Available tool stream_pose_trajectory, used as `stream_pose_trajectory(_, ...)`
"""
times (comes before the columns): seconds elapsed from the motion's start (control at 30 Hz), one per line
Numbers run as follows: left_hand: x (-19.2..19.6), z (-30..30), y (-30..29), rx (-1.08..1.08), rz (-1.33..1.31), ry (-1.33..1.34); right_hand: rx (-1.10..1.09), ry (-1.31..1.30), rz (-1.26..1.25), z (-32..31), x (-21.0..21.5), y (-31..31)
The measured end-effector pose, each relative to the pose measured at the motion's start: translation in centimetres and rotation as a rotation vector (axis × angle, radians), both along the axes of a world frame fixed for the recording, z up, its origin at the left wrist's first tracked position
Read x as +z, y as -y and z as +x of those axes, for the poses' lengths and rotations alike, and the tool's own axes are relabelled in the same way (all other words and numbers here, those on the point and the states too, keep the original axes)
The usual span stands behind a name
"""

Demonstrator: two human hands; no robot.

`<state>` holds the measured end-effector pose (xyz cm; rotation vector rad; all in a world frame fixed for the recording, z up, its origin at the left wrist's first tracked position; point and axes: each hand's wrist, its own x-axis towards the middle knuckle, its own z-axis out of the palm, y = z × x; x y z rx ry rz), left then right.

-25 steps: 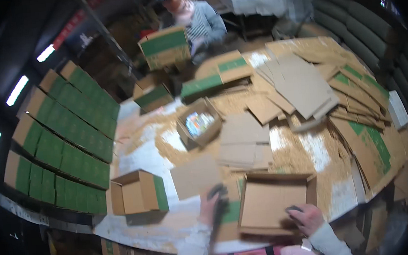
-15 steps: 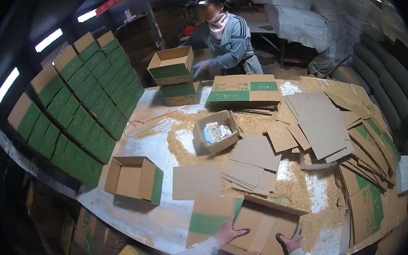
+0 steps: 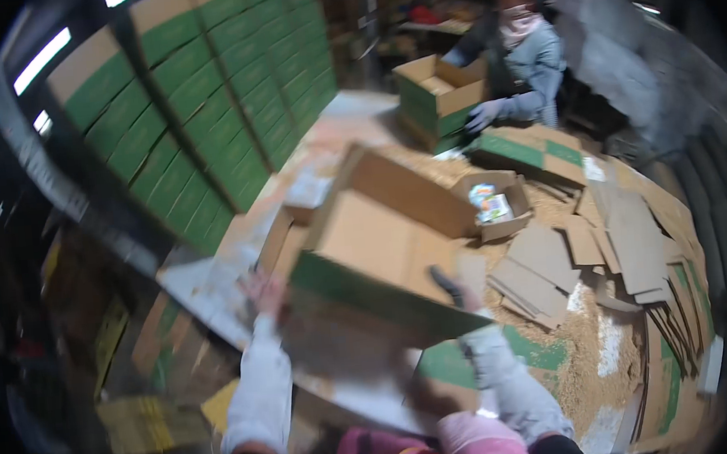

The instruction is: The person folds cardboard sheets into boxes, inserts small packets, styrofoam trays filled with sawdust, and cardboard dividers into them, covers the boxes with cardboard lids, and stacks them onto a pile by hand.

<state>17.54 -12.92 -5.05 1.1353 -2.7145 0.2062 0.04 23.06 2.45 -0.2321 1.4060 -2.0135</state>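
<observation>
An open cardboard box (image 3: pixel 374 243), brown inside and green outside, hangs tilted above the near part of the table. My right hand (image 3: pixel 466 294) is closed on its right end, with the dark-tipped thumb over the inner side. Off the box's left side is my left hand (image 3: pixel 265 292), blurred, its fingers apart. It is nearest to a second open box (image 3: pixel 283 244), which stands on the table partly hidden behind the raised one. Whether the left fingers touch either box I cannot tell. Below the raised box lies flattened green-and-brown cardboard (image 3: pixel 521 347).
Stacked green boxes (image 3: pixel 189 112) line the left side. Across the table a co-worker (image 3: pixel 531 65) in gloves holds an open box (image 3: pixel 442 90). A small carton (image 3: pixel 506 223) with colourful packets, grey cardboard sheets (image 3: pixel 536 272), sawdust (image 3: pixel 580 381) and folded cardboard (image 3: pixel 682 355) cover the right side.
The box between my hands has risen off the table and moved left, toward the second box. My left hand has shifted left and the view has turned left.
</observation>
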Motion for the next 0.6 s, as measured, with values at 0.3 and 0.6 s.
stream_pose_trajectory(0.3,6.5,2.6,-4.1,-0.165,0.645,-0.706,-0.414,-0.086,0.65,-0.4,-5.7,19.7)
stream_pose_trajectory(0.6,10.3,-10.4,-36.9,-0.652,1.661,-1.028,-0.802,-0.458,0.788,3.0,-2.4,-26.9)
